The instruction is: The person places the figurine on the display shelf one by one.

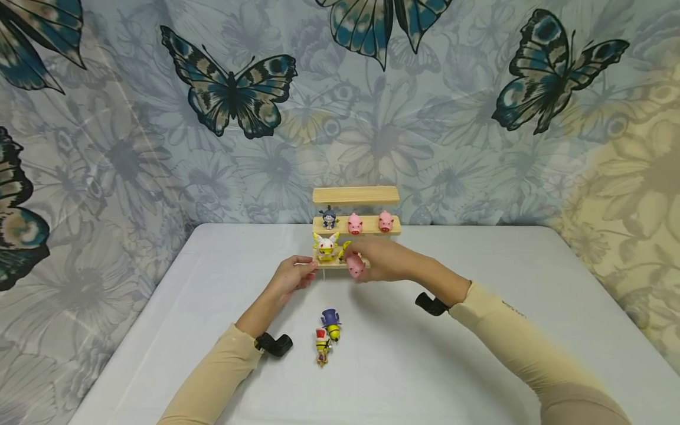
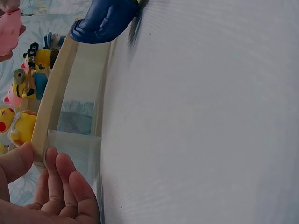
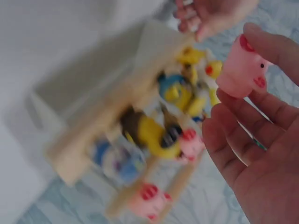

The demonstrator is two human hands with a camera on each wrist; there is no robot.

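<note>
My right hand (image 1: 386, 258) pinches a pink toy pig (image 3: 239, 70) between thumb and fingers, in front of the bottom step of a small tiered wooden display shelf (image 1: 356, 195). With my left hand (image 1: 294, 276) I grip the left end of that bottom step; the left wrist view shows the thumb on the wooden board (image 2: 53, 100) and the fingertips beneath it. A yellow figure with a white eared hood (image 1: 326, 245) stands on this step beside the left hand. Further along, several yellow figures (image 3: 152, 133) and a blue-and-white figure (image 3: 117, 161) stand in a row, blurred in the right wrist view.
On the middle step are a dark blue figure (image 1: 329, 218) and two more pink pigs, one central (image 1: 355, 224) and one at right (image 1: 385, 221). A purple-hatted yellow figure (image 1: 330, 319) and a red-topped figure (image 1: 321, 342) lie on the white table (image 1: 451, 366) between the forearms.
</note>
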